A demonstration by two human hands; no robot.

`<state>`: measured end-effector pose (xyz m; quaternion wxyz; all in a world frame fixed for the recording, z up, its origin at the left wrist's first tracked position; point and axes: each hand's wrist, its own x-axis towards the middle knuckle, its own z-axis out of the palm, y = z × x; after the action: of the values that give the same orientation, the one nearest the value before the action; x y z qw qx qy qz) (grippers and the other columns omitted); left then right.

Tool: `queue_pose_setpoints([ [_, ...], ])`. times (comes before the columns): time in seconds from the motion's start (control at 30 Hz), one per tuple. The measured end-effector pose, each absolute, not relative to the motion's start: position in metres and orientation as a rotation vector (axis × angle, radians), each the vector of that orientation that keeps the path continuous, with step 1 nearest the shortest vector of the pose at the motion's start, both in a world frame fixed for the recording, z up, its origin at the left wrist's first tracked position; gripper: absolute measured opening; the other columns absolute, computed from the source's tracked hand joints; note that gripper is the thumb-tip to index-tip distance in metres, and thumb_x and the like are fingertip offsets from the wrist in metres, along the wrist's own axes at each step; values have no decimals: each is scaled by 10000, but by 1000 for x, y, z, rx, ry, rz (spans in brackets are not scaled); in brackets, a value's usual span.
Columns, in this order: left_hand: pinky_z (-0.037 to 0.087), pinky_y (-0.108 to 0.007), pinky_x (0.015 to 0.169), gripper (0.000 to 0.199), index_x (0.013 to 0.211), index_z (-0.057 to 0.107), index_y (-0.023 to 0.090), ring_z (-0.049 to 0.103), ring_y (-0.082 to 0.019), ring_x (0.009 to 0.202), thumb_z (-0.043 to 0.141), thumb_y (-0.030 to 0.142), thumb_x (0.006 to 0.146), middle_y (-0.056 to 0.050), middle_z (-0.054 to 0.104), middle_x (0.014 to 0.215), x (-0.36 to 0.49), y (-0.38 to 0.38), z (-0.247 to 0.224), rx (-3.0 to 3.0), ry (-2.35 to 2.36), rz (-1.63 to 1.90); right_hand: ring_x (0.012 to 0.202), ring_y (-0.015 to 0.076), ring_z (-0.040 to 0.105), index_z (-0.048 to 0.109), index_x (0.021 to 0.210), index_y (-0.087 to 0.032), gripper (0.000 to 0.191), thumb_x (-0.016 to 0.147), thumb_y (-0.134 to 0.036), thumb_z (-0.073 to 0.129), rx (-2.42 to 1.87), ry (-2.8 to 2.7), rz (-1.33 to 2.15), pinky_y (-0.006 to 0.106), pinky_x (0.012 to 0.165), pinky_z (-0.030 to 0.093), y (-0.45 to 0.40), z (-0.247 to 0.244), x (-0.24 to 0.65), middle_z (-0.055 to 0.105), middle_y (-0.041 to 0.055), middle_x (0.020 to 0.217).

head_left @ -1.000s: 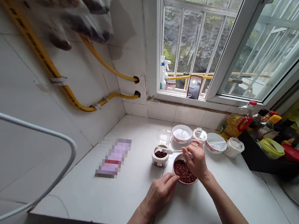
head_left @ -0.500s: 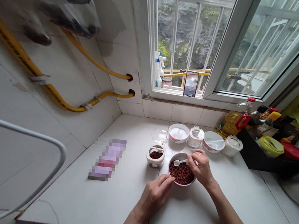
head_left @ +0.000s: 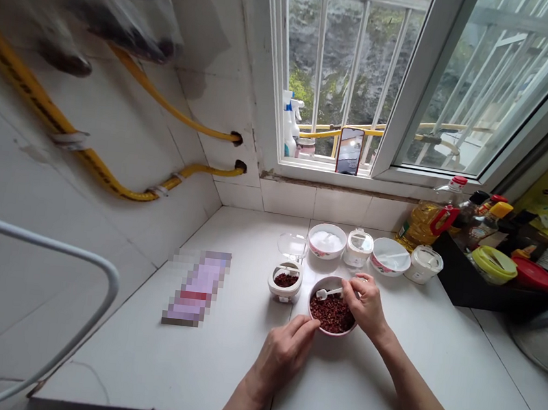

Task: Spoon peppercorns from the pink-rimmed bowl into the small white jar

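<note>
My right hand (head_left: 365, 306) is closed around the handle of a small white spoon (head_left: 324, 294). The spoon's head lies over the dark red-brown peppercorn-like grains (head_left: 329, 316) that fill much of a white bowl (head_left: 337, 334). With fingers closed, my left hand (head_left: 288, 350) grips the bowl's near left rim. Just left of the bowl stands a small jar (head_left: 284, 292), its clear lid (head_left: 292, 246) raised, with the same dark grains inside and a pale bar across its mouth.
Behind are a bowl of white granules (head_left: 327, 242), a lidded jar (head_left: 359, 248), another bowl (head_left: 390, 256) with a white spoon, and a second lidded jar (head_left: 425, 265). An oil bottle (head_left: 424, 221) and a black condiment box (head_left: 462, 277) stand right. A pixelated purple item (head_left: 196, 288) lies left.
The view has shifted very slightly. Both hands, the spoon and the bowl keep nearly the same places relative to each other.
</note>
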<state>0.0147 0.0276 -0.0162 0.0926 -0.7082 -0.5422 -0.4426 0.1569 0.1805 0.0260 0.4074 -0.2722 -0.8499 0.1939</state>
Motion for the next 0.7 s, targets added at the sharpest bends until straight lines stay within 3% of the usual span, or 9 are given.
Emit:
queue_pose_setpoints([
  [0.2, 553, -202, 646, 263, 1153, 578, 178, 687, -143, 750, 430, 91, 954, -65, 686, 897, 15, 27, -17, -2095, -1607, -1316, 550, 145, 537, 486, 472, -217, 505, 957, -355, 458, -751, -2092, 614, 322, 806, 455, 182, 31, 160, 539, -23, 446],
  [0.5, 550, -214, 645, 254, 1151, 573, 174, 682, -150, 755, 422, 94, 962, -72, 686, 913, 15, 27, -17, -2110, -1624, -1303, 448, 113, 417, 424, 511, -215, 471, 966, -334, 453, -707, -2135, 442, 358, 859, 450, 182, 25, 158, 472, -60, 435],
  [0.7, 549, -211, 640, 257, 1147, 575, 175, 682, -148, 753, 425, 87, 958, -68, 686, 908, 15, 27, -17, -2100, -1622, -1300, 450, 110, 430, 421, 515, -212, 466, 966, -322, 452, -703, -2135, 456, 338, 851, 445, 182, 24, 158, 474, -62, 436],
])
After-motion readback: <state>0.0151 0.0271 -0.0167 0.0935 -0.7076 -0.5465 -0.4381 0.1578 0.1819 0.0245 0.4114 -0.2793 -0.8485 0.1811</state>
